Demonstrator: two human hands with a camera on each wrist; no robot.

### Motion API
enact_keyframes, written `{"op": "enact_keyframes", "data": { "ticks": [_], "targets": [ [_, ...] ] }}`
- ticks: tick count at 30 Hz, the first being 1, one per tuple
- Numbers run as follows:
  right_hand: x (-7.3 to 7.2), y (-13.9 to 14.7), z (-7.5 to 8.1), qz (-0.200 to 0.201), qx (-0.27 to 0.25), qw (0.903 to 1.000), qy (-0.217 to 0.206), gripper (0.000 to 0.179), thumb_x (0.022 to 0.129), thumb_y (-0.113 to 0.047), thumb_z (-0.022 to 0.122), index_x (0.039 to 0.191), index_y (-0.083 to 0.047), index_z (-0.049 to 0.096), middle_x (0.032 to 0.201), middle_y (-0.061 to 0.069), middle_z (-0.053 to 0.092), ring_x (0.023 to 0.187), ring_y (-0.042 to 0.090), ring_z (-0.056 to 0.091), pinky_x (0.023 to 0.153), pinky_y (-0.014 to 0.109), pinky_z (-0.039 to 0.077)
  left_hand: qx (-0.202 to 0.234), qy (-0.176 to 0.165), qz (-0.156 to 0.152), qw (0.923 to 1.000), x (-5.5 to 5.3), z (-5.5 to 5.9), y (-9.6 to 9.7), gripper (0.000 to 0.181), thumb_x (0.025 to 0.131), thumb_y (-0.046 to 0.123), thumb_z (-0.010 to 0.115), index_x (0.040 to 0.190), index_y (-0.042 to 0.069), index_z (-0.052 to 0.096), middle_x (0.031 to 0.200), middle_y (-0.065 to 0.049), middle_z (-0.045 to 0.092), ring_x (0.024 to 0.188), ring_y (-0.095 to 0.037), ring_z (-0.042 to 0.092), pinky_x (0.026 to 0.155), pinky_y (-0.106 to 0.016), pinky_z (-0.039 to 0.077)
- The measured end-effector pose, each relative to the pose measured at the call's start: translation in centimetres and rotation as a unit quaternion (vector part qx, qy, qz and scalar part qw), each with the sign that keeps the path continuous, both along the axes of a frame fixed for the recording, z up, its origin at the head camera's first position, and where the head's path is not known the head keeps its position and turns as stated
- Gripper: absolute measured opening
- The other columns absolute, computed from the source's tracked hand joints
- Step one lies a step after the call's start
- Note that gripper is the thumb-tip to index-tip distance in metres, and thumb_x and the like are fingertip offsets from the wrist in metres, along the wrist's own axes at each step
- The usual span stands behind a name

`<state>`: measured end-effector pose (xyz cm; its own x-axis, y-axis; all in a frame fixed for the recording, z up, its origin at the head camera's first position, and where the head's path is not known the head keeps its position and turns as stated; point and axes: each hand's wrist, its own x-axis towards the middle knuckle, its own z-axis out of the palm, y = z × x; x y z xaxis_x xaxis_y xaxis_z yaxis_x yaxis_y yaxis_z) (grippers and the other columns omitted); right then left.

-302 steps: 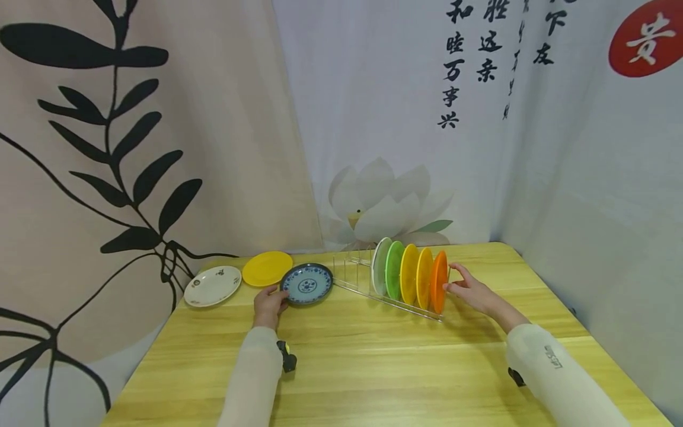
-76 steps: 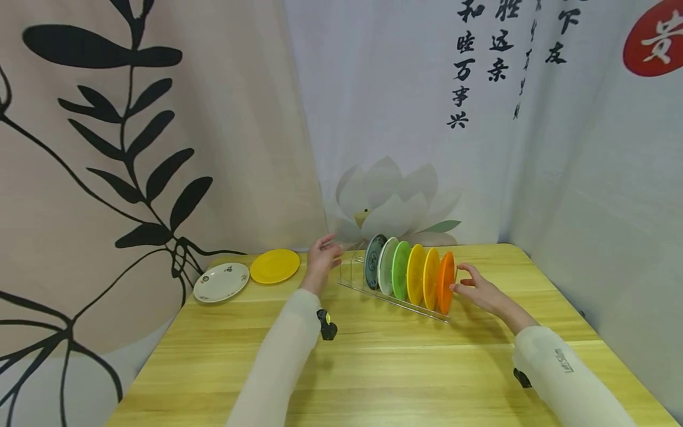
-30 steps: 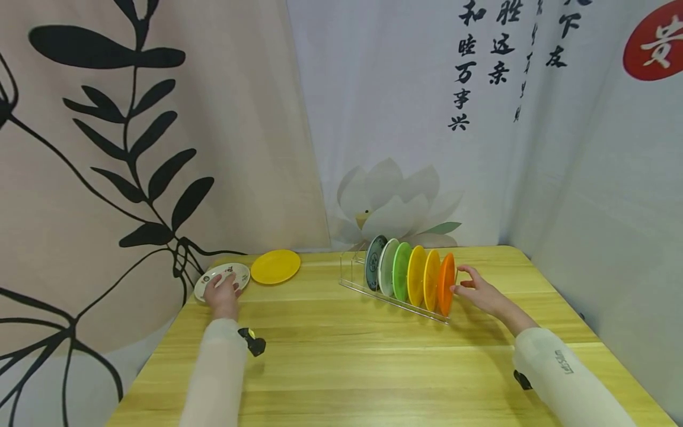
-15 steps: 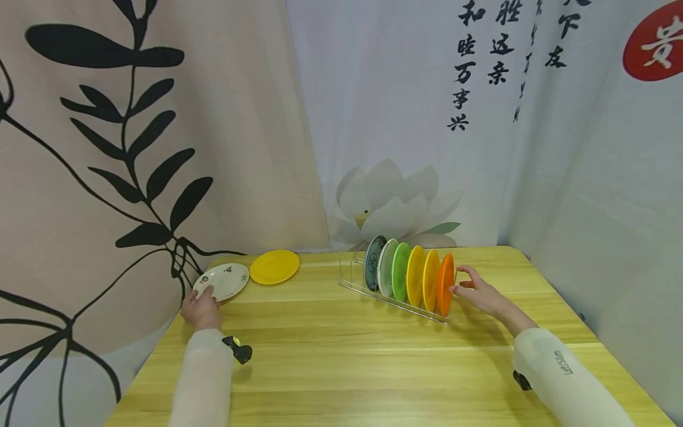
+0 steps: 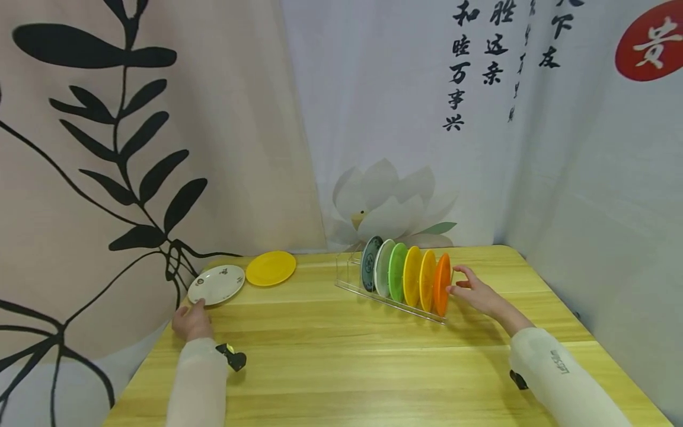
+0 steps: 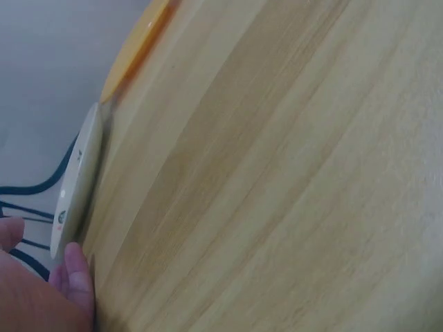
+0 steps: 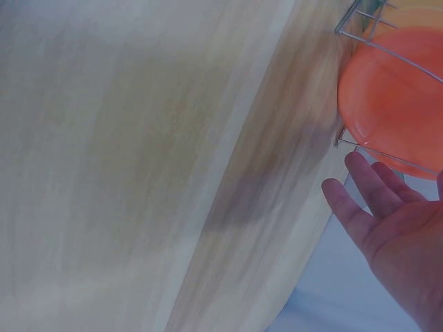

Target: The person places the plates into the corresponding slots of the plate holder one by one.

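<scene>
A white plate with small floral motifs (image 5: 216, 284) lies flat at the table's left edge. My left hand (image 5: 193, 322) is at its near rim, with thumb and fingers apart; in the left wrist view the fingers (image 6: 79, 280) are low beside the rim of the white plate (image 6: 77, 180). On the right, a wire dish rack (image 5: 392, 303) holds a row of upright plates: blue-patterned (image 5: 371, 264), white (image 5: 383, 268), green (image 5: 396, 271), two yellow (image 5: 412, 276) and orange (image 5: 441, 284). My right hand (image 5: 476, 295) stays at the rack's right end beside the orange plate, fingers spread.
A yellow plate (image 5: 271, 268) lies flat just right of the white floral one. The leftmost slots of the rack show bare wires. The wooden table (image 5: 341, 367) ends at a printed curtain (image 5: 240, 148) behind and at the sides.
The blue-patterned plate went from the table into the rack earlier. My left hand then moved left to the floral plate and slid from over it to its near-left rim. My right hand stayed.
</scene>
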<state>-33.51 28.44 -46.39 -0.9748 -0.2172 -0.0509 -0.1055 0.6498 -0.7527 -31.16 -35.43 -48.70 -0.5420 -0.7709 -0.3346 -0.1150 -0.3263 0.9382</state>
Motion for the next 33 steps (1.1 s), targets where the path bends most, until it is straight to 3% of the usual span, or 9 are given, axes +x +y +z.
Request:
{"op": "enact_keyframes", "data": {
  "ticks": [8,13,16,19,22,25,27,30,33],
  "targets": [
    [0.2,-0.1,0.0,-0.005,-0.005,1.0000,0.001,0.073,0.099,-0.043,0.055,0.154,-0.010,0.019,0.143,0.037,0.040,0.128,0.053,0.043,0.102,0.065,0.039,-0.014,-0.007,-0.008,0.9999,-0.1,0.0,0.6,0.071,0.094,0.019,0.064,0.156,0.013,0.029,0.154,-0.007,0.033,0.089,-0.009,0.059,0.071,-0.013,0.050],
    [0.2,-0.1,0.0,-0.007,-0.008,0.9999,0.002,0.074,0.099,-0.044,0.055,0.154,-0.010,0.019,0.143,0.037,0.040,0.128,0.053,0.043,0.102,0.065,0.039,-0.036,-0.028,-0.006,0.9990,-0.4,-0.3,0.3,0.070,0.091,0.019,0.067,0.153,0.011,0.036,0.146,-0.007,0.043,0.061,0.001,0.057,0.064,-0.012,0.050],
    [0.3,-0.1,0.1,-0.007,-0.007,0.9999,0.001,0.074,0.099,-0.043,0.055,0.154,-0.010,0.018,0.143,0.037,0.039,0.128,0.053,0.043,0.102,0.065,0.039,-0.043,-0.040,-0.015,0.9982,-0.5,-0.3,0.0,0.071,0.090,0.020,0.069,0.152,0.010,0.038,0.132,-0.005,0.052,0.053,0.003,0.056,0.060,-0.012,0.050],
    [0.4,-0.2,0.2,-0.008,-0.008,0.9999,0.000,0.073,0.099,-0.043,0.054,0.154,-0.011,0.019,0.144,0.037,0.039,0.128,0.053,0.043,0.102,0.066,0.039,-0.053,-0.052,-0.032,0.9967,-0.6,-0.4,-0.2,0.070,0.090,0.021,0.069,0.152,0.008,0.037,0.101,0.001,0.060,0.054,0.001,0.057,0.059,-0.012,0.049],
    [0.4,-0.3,0.2,-0.006,-0.008,1.0000,0.000,0.073,0.099,-0.043,0.054,0.154,-0.010,0.019,0.143,0.037,0.039,0.128,0.053,0.043,0.102,0.065,0.039,-0.065,-0.066,-0.046,0.9947,-0.6,-0.5,-0.3,0.070,0.091,0.021,0.068,0.152,0.007,0.037,0.069,0.012,0.055,0.055,0.001,0.057,0.056,-0.012,0.047],
    [0.6,-0.4,0.3,-0.006,-0.005,1.0000,0.001,0.073,0.099,-0.043,0.055,0.154,-0.010,0.019,0.143,0.038,0.040,0.127,0.053,0.044,0.101,0.065,0.040,-0.070,-0.071,-0.052,0.9936,-0.8,-0.7,-0.4,0.066,0.091,0.021,0.068,0.149,0.005,0.041,0.055,0.016,0.049,0.053,0.000,0.055,0.054,-0.013,0.045],
    [0.6,-0.4,0.3,-0.006,-0.003,1.0000,0.003,0.074,0.099,-0.042,0.055,0.154,-0.009,0.019,0.142,0.038,0.040,0.126,0.053,0.044,0.101,0.065,0.040,-0.079,-0.077,-0.053,0.9925,-1.0,-0.8,-0.3,0.057,0.091,0.021,0.068,0.141,0.005,0.049,0.052,0.016,0.050,0.050,0.000,0.054,0.052,-0.015,0.045],
    [0.7,-0.3,0.3,-0.008,-0.005,1.0000,0.002,0.073,0.099,-0.042,0.055,0.153,-0.010,0.019,0.142,0.038,0.041,0.126,0.053,0.045,0.101,0.065,0.040,-0.090,-0.080,-0.054,0.9912,-1.2,-0.8,-0.3,0.032,0.090,0.020,0.069,0.118,0.006,0.060,0.051,0.013,0.053,0.047,-0.002,0.052,0.050,-0.017,0.043],
    [0.6,-0.3,0.3,-0.005,-0.008,1.0000,0.001,0.073,0.099,-0.042,0.054,0.153,-0.010,0.019,0.142,0.038,0.040,0.126,0.053,0.044,0.101,0.066,0.039,-0.093,-0.080,-0.054,0.9910,-1.2,-0.8,-0.3,0.017,0.090,0.018,0.069,0.101,0.010,0.059,0.051,0.012,0.055,0.046,-0.002,0.052,0.050,-0.017,0.043]
  ]
}}
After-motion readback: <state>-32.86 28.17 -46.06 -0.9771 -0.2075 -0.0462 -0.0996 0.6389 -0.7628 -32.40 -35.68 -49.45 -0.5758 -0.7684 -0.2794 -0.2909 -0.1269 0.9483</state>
